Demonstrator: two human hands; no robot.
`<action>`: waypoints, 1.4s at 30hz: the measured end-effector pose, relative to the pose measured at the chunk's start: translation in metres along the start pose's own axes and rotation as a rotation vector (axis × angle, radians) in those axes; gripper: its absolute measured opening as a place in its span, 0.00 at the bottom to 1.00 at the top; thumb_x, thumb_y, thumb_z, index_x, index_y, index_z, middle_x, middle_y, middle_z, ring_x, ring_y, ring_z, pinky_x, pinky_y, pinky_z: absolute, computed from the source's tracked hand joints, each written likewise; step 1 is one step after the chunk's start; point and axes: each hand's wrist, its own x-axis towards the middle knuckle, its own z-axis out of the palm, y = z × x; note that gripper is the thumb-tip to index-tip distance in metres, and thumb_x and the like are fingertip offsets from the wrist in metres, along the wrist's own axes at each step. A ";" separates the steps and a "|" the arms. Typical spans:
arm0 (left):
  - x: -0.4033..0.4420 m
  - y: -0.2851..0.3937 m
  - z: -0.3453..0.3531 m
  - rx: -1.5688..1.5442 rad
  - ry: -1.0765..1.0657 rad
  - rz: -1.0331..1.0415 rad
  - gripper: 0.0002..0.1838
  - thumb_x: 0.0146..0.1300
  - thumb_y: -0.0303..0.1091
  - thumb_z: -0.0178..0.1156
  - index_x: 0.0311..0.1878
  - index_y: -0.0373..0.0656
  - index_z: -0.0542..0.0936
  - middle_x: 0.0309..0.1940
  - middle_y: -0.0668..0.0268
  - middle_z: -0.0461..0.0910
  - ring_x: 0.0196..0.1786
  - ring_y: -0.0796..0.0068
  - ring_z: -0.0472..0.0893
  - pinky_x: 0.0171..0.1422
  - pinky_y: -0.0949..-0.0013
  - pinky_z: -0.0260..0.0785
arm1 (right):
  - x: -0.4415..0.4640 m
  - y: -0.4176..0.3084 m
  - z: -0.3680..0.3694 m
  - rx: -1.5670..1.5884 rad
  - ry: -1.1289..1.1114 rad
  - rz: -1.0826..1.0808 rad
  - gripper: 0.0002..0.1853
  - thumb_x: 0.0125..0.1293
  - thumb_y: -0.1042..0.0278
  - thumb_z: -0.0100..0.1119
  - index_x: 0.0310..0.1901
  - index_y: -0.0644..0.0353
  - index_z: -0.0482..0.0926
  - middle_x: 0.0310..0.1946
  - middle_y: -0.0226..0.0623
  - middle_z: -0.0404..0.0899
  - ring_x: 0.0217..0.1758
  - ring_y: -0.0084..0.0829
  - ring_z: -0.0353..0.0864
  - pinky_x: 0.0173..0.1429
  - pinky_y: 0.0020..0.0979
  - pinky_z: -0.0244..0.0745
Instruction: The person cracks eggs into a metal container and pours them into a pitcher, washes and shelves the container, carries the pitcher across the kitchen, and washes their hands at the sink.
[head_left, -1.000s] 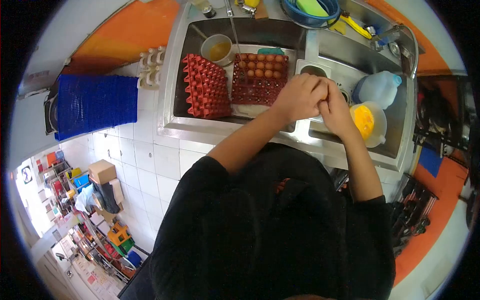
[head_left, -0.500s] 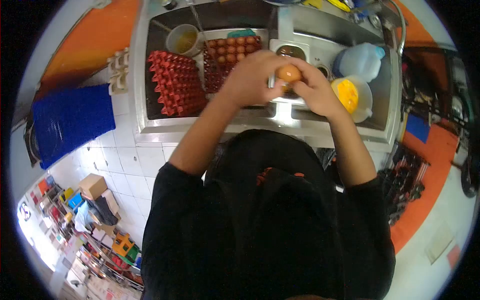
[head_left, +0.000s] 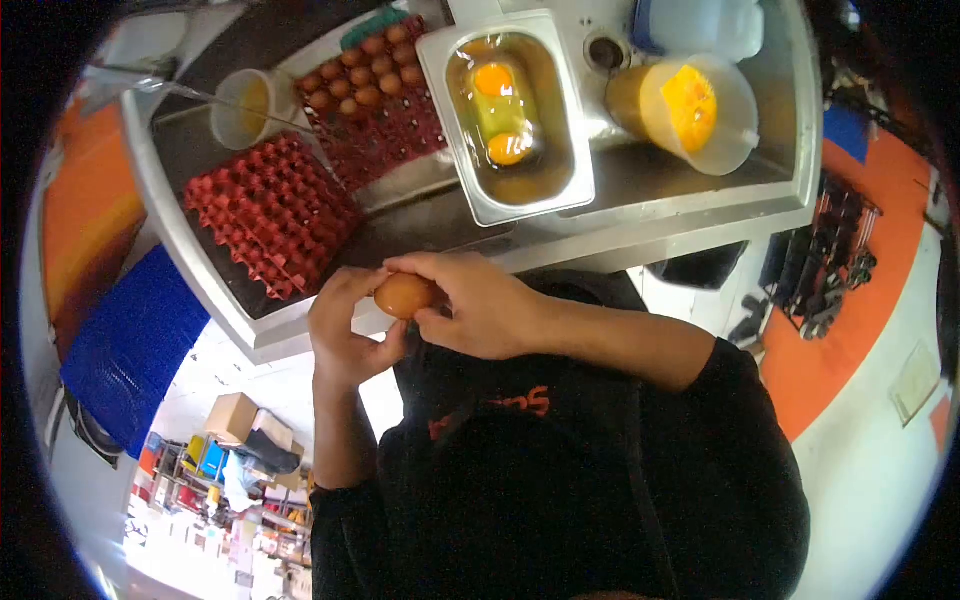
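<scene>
Fingers of the left hand point(head_left: 342, 328) pinch an egg point(head_left: 404, 296), likely unopened, with those of the right hand point(head_left: 478, 305), now shifted to the sink's point(head_left: 680, 218) front edge near its left corner, leaving two yolks point(head_left: 508, 149) uncovered in the metal pan point(head_left: 582, 189).

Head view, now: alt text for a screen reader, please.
Both hands hold a brown egg near the front edge of a metal sink. Beyond, a metal pan holds two yolks in egg white, with red egg trays left and a translucent container right.
</scene>
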 end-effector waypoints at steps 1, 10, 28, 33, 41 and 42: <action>0.000 -0.007 0.005 0.012 -0.017 0.007 0.24 0.42 0.32 0.69 0.46 0.36 0.79 0.39 0.54 0.81 0.39 0.55 0.81 0.44 0.62 0.73 | 0.001 0.006 0.001 0.050 -0.005 0.034 0.30 0.58 0.71 0.58 0.64 0.66 0.66 0.50 0.55 0.77 0.45 0.44 0.83 0.50 0.35 0.78; -0.004 -0.054 0.036 0.008 -0.153 -0.051 0.23 0.49 0.45 0.69 0.42 0.37 0.80 0.34 0.56 0.81 0.34 0.56 0.80 0.38 0.62 0.73 | 0.008 0.068 0.019 0.171 0.008 0.090 0.36 0.58 0.69 0.58 0.68 0.67 0.58 0.56 0.61 0.71 0.57 0.56 0.73 0.63 0.46 0.68; 0.071 0.054 0.009 0.256 0.112 0.468 0.20 0.53 0.47 0.64 0.41 0.41 0.81 0.32 0.62 0.80 0.32 0.62 0.80 0.37 0.62 0.73 | -0.041 -0.052 -0.055 -0.307 0.124 -0.226 0.37 0.58 0.71 0.57 0.69 0.69 0.55 0.58 0.59 0.68 0.61 0.56 0.70 0.67 0.45 0.64; 0.121 0.061 0.011 0.345 0.201 0.634 0.22 0.53 0.47 0.66 0.42 0.38 0.82 0.33 0.58 0.82 0.34 0.57 0.83 0.41 0.59 0.77 | -0.031 -0.071 -0.092 -0.321 0.198 -0.280 0.31 0.58 0.74 0.56 0.66 0.65 0.62 0.52 0.53 0.74 0.54 0.49 0.76 0.59 0.39 0.71; 0.143 0.106 0.014 0.438 0.320 0.647 0.20 0.56 0.49 0.68 0.35 0.38 0.79 0.29 0.59 0.78 0.31 0.60 0.80 0.36 0.63 0.73 | -0.028 -0.091 -0.117 -0.540 0.257 -0.446 0.31 0.56 0.78 0.53 0.64 0.68 0.60 0.53 0.58 0.70 0.56 0.52 0.74 0.60 0.40 0.69; 0.143 0.108 0.015 0.445 0.359 0.677 0.20 0.56 0.48 0.68 0.35 0.38 0.79 0.28 0.59 0.78 0.30 0.60 0.80 0.35 0.63 0.73 | -0.030 -0.093 -0.117 -0.549 0.256 -0.446 0.31 0.56 0.78 0.54 0.64 0.68 0.60 0.52 0.58 0.70 0.56 0.53 0.74 0.60 0.41 0.69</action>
